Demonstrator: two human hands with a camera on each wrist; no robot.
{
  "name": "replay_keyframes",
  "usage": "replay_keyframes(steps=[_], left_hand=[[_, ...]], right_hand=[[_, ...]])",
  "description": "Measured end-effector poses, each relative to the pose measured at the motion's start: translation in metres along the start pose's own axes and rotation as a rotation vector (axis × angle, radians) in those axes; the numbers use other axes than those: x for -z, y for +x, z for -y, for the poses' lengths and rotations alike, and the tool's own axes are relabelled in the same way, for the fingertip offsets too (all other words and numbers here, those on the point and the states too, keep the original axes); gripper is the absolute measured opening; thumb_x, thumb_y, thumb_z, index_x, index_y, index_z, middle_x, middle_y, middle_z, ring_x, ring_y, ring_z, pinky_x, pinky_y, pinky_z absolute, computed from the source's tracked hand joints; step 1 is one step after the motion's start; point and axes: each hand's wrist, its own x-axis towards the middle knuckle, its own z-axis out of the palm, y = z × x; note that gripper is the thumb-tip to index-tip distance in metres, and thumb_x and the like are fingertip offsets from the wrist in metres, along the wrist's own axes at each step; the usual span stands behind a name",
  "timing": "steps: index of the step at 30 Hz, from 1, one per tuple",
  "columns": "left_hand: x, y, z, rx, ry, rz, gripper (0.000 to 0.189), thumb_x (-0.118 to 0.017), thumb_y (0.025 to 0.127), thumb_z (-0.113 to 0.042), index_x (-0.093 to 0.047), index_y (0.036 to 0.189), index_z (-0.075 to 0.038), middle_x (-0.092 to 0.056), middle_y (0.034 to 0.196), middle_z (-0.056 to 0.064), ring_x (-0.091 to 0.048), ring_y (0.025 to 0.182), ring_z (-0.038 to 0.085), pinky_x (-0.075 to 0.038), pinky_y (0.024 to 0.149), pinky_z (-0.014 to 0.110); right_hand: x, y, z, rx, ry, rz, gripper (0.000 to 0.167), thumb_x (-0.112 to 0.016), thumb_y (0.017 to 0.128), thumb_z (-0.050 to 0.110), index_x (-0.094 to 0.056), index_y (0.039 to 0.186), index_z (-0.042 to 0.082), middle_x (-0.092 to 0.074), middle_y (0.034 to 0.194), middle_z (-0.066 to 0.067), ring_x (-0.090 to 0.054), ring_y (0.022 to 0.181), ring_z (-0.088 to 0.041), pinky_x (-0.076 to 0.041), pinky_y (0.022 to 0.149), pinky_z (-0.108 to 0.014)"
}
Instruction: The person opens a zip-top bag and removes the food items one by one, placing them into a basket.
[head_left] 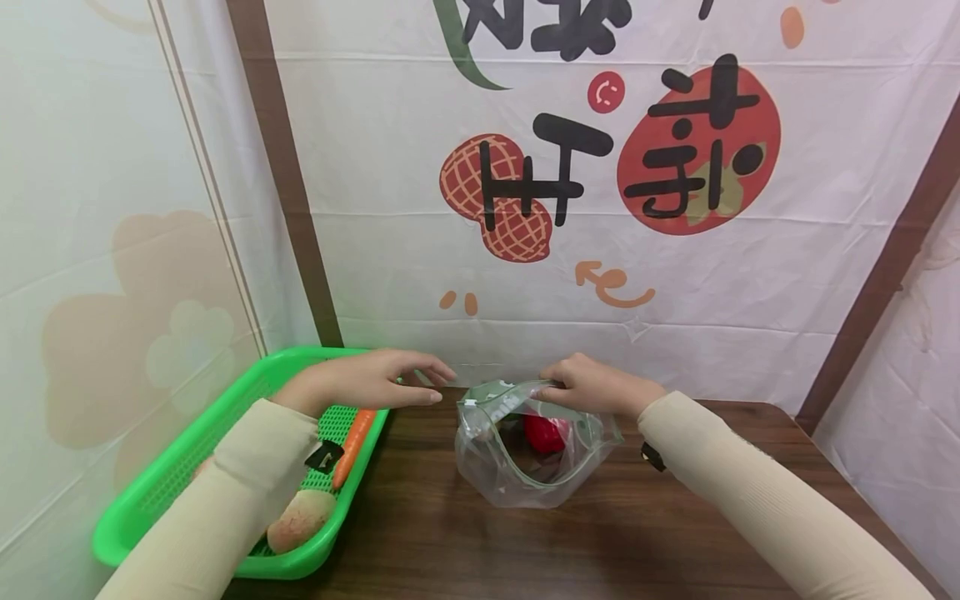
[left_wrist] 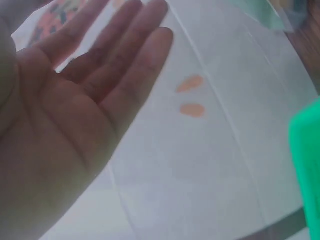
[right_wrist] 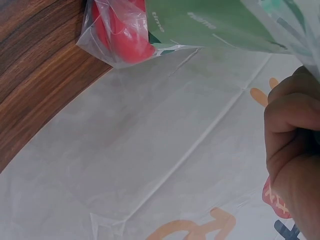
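Clear zip bag stands on the dark wooden table, in front of the person and right of the basket, its mouth gaping toward the head camera with a green seal line around the opening. Inside it lies a glossy red item, seen through the opening, and the right wrist view shows it low in a corner of the bag, beside a green printed panel with pale lettering. The right hand grips the far edge of the bag's mouth, its fingers bent over the plastic. The left hand is free of any load, fingers loosely extended and thumb apart from them, the tips just beside the bag's left upper corner. Beneath the left forearm sits a bright green plastic basket with a perforated bottom; in it a carrot lies along the right side and a roundish tan vegetable lies near the front, partly behind the cream sleeve. Behind the table hangs a white printed cloth
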Motion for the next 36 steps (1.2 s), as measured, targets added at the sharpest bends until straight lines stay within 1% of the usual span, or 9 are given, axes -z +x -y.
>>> replay_keyframes(steps=[4,7,11,16,19,24,28,31,36], left_hand=[[-0.005,0.005,-0.02,-0.114,-0.013,-0.017,0.035,-0.063,0.1,-0.028,-0.062,0.134,-0.017,-0.064,0.128,-0.001,-0.062,0.113,0.017,-0.05,0.096,0.041],[-0.009,0.009,-0.034,-0.192,-0.022,-0.019,0.033,-0.064,0.099,-0.022,-0.064,0.131,-0.014,-0.066,0.125,0.001,-0.065,0.104,0.013,-0.054,0.09,0.037],[-0.016,0.016,-0.048,-0.287,-0.007,-0.014,0.03,-0.063,0.099,-0.02,-0.066,0.129,-0.014,-0.066,0.121,0.001,-0.063,0.096,0.009,-0.055,0.081,0.031],[-0.025,0.028,-0.061,-0.426,0.073,-0.027,0.026,-0.061,0.1,-0.019,-0.068,0.126,-0.017,-0.064,0.121,-0.006,-0.06,0.105,0.007,-0.052,0.088,0.033],[-0.033,0.036,-0.065,-0.479,0.094,-0.005,0.026,-0.061,0.101,-0.017,-0.068,0.125,-0.014,-0.065,0.121,-0.007,-0.059,0.113,0.006,-0.049,0.095,0.033],[-0.042,0.048,-0.07,-0.525,0.116,0.029,0.023,-0.061,0.1,-0.015,-0.069,0.122,-0.013,-0.065,0.114,-0.009,-0.059,0.106,0.0,-0.049,0.093,0.027],[-0.048,0.056,-0.075,-0.54,0.14,0.04,0.023,-0.062,0.099,-0.012,-0.069,0.121,-0.011,-0.067,0.109,-0.01,-0.06,0.101,0.003,-0.048,0.09,0.022],[-0.053,0.062,-0.078,-0.52,0.214,0.038,0.02,-0.062,0.098,-0.009,-0.07,0.116,-0.01,-0.067,0.103,-0.007,-0.059,0.095,0.005,-0.047,0.086,0.019],[-0.067,0.077,-0.083,-0.434,0.369,0.034,0.016,-0.061,0.096,-0.009,-0.073,0.104,-0.014,-0.063,0.088,-0.008,-0.055,0.078,0.005,-0.044,0.071,0.015]], right_hand=[[0.001,0.001,0.0,-0.001,0.003,0.002,0.036,-0.063,0.101,0.028,-0.048,0.069,0.019,-0.035,0.061,0.013,-0.034,0.054,-0.001,-0.036,0.055,-0.023],[0.002,0.001,0.0,-0.01,0.013,0.006,0.032,-0.063,0.1,0.029,-0.054,0.072,0.017,-0.036,0.061,0.013,-0.037,0.054,-0.001,-0.038,0.055,-0.023],[0.002,0.002,0.0,-0.011,0.022,0.008,0.029,-0.064,0.1,0.028,-0.057,0.074,0.017,-0.037,0.061,0.013,-0.039,0.054,-0.002,-0.04,0.054,-0.022],[0.002,0.002,0.0,-0.015,0.014,0.007,0.033,-0.064,0.1,0.026,-0.05,0.071,0.021,-0.035,0.06,0.012,-0.037,0.053,-0.002,-0.04,0.055,-0.023],[0.003,0.002,0.001,-0.024,0.015,0.012,0.031,-0.064,0.1,0.026,-0.051,0.072,0.021,-0.037,0.061,0.011,-0.039,0.053,-0.003,-0.041,0.055,-0.024],[0.002,0.001,0.002,-0.016,0.004,0.011,0.029,-0.063,0.101,0.024,-0.054,0.074,0.021,-0.038,0.062,0.012,-0.04,0.054,-0.003,-0.041,0.055,-0.023],[0.003,0.0,0.003,-0.013,0.012,-0.001,0.029,-0.063,0.1,0.02,-0.054,0.073,0.019,-0.038,0.061,0.011,-0.039,0.053,-0.003,-0.041,0.055,-0.024],[0.003,-0.001,0.003,-0.014,0.017,-0.001,0.03,-0.063,0.1,0.016,-0.052,0.071,0.018,-0.037,0.061,0.01,-0.037,0.052,-0.003,-0.04,0.054,-0.023],[0.001,-0.001,0.003,-0.008,-0.005,-0.001,0.033,-0.06,0.099,0.011,-0.047,0.069,0.018,-0.035,0.06,0.011,-0.034,0.051,-0.002,-0.036,0.054,-0.023]])
